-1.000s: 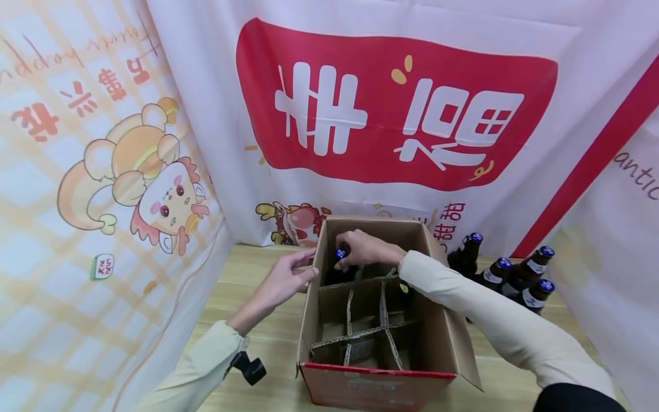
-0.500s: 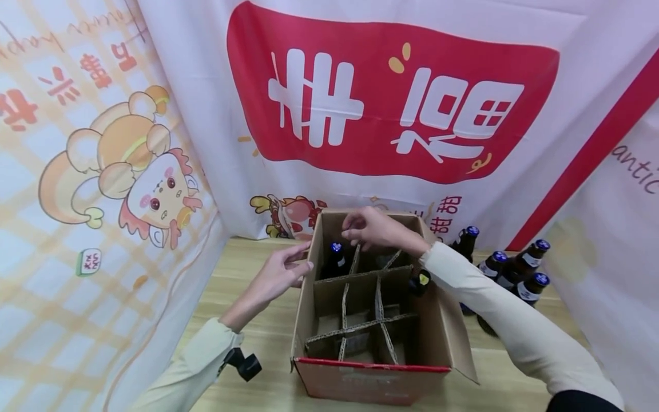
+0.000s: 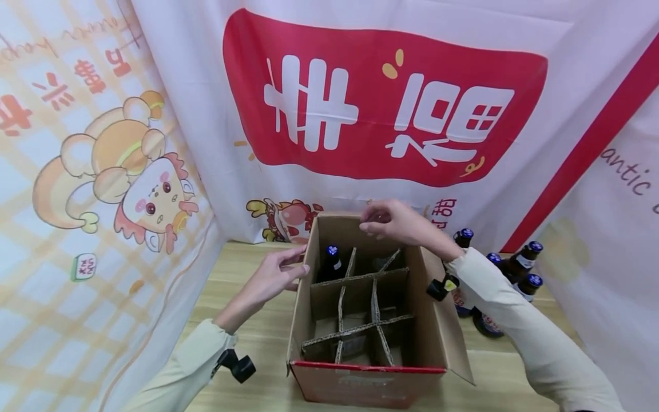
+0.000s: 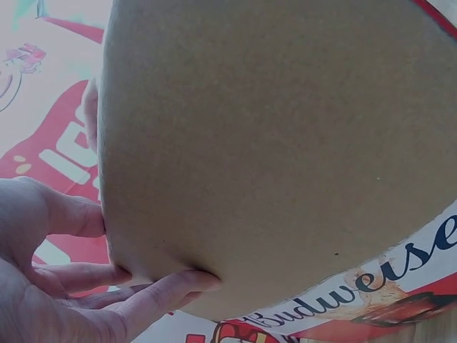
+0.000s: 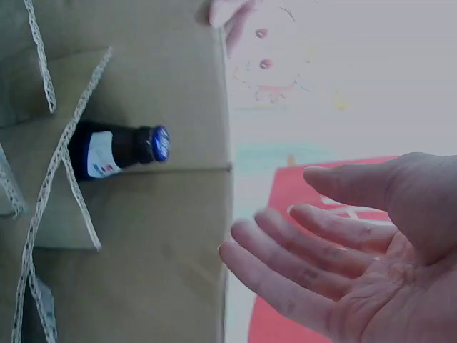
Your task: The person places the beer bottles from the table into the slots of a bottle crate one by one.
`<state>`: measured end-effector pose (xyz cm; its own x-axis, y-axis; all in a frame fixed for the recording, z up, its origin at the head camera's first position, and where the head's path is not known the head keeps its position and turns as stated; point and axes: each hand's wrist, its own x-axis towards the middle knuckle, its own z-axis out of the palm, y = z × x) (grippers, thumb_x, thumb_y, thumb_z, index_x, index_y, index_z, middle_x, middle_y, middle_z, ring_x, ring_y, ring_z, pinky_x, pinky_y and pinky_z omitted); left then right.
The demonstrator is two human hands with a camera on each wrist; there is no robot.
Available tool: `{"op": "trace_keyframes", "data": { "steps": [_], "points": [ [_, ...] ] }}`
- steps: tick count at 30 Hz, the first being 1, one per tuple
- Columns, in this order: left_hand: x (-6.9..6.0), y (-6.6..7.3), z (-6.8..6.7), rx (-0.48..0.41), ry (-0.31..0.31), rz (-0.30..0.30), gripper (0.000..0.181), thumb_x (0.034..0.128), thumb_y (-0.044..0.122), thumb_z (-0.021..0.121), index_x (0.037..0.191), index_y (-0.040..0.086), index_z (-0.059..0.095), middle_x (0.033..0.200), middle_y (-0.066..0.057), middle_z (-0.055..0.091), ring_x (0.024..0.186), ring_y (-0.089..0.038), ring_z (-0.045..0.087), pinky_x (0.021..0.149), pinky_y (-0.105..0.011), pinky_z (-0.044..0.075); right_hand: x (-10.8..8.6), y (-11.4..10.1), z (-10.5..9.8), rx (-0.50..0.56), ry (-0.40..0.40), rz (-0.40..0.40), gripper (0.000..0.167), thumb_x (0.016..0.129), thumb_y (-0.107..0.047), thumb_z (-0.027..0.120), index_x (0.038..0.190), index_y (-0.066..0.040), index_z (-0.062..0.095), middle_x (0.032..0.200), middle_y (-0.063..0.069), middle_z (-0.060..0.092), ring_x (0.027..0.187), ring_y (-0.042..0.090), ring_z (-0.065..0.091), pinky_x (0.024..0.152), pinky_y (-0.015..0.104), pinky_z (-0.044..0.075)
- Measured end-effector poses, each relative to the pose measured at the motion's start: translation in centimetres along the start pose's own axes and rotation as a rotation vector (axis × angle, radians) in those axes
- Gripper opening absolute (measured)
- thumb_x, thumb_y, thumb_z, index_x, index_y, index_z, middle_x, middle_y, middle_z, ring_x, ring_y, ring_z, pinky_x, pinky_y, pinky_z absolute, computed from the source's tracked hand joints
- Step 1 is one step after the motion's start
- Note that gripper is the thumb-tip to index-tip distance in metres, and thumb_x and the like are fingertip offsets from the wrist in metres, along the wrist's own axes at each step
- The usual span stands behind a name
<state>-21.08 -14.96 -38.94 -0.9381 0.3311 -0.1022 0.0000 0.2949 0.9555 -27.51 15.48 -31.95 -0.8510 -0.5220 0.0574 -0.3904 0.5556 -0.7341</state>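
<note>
An open cardboard box [image 3: 366, 375] with crossed cardboard dividers [image 3: 357, 330] stands on the wooden surface. In its far left compartment is an upright dark beer bottle [image 3: 332, 266] with a blue cap; the right wrist view also shows the bottle's white neck label. My left hand [image 3: 270, 274] touches the box's left side near the far corner. In the left wrist view, its fingertips rest against a plain brown flap [image 4: 271, 143]. My right hand [image 3: 393, 222] holds nothing above the far right of the box, its fingers loosely bent and the palm showing in the right wrist view.
Several capped beer bottles [image 3: 525, 257] stand right of the box, partly behind my right sleeve. A flap [image 3: 453, 337] sticks outward from the box's right side. A printed cloth [image 3: 386, 103] hangs close behind, and another [image 3: 118, 200] at the left.
My right hand has let go of the bottle in the far left compartment, then risen and moved right over the box. The left hand stays at the box's side.
</note>
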Motion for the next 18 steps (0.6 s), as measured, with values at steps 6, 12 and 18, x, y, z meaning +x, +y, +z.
{"op": "trace_keyframes", "data": {
  "steps": [6, 12, 18],
  "points": [
    [0.0, 0.0, 0.0, 0.012, -0.001, -0.006, 0.064, 0.1020, 0.012, 0.063, 0.160, 0.001, 0.038, 0.158, -0.029, 0.044, 0.128, -0.044, 0.062, 0.092, -0.043, 0.065, -2.2, 2.0, -1.8, 0.048, 0.145, 0.043, 0.022, 0.100, -0.010, 0.070, 0.118, 0.004, 0.070, 0.116, 0.025, 0.072, 0.100, 0.039, 0.073, 0.077, 0.034, 0.068],
    [0.0, 0.0, 0.1, 0.015, -0.014, -0.012, 0.065, 0.1024, 0.014, 0.063, 0.160, 0.002, 0.038, 0.163, -0.027, 0.038, 0.130, -0.044, 0.061, 0.095, -0.045, 0.064, -4.6, 4.3, -2.5, 0.065, 0.244, 0.099, 0.026, 0.102, -0.014, 0.069, 0.120, 0.005, 0.068, 0.114, 0.029, 0.071, 0.091, 0.036, 0.075, 0.078, 0.032, 0.067],
    [0.0, 0.1, 0.0, 0.018, -0.022, -0.019, 0.065, 0.1029, 0.016, 0.063, 0.161, 0.003, 0.037, 0.163, -0.026, 0.039, 0.132, -0.045, 0.059, 0.098, -0.047, 0.062, -6.6, 6.0, -3.2, 0.063, 0.322, 0.125, 0.027, 0.103, -0.016, 0.068, 0.121, 0.004, 0.069, 0.110, 0.026, 0.072, 0.083, 0.026, 0.076, 0.069, 0.024, 0.064]
  ]
}}
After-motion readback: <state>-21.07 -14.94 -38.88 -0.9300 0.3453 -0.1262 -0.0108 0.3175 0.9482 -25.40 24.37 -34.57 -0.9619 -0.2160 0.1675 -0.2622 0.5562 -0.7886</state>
